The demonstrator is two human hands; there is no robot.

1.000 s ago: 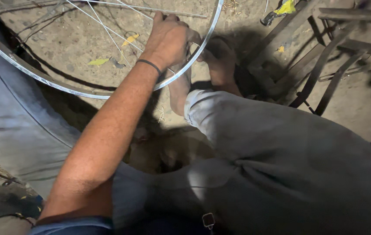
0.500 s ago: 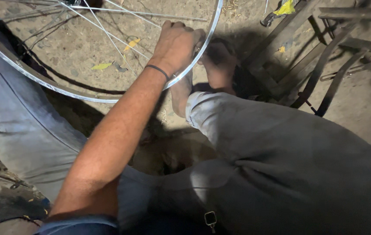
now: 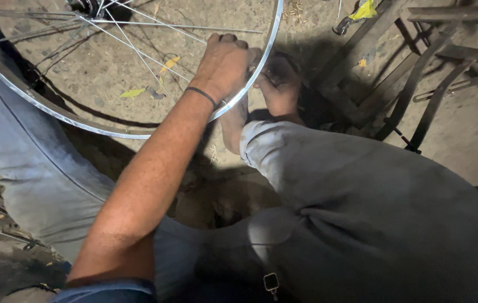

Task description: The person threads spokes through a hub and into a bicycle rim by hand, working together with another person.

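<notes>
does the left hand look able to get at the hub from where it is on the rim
Probably yes. The left hand grips the rim, and only thin spokes with open gaps lie between it and the hub, which is partly cut off at the top edge.

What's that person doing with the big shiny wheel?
A person sits on the dirt ground with a bicycle wheel in front of them. The left hand has its grip on the wheel's metal rim, near the thin spokes. The right hand is at the rim's edge in shadow; what it holds can't be made out. A bare foot rests just under the rim.
</notes>
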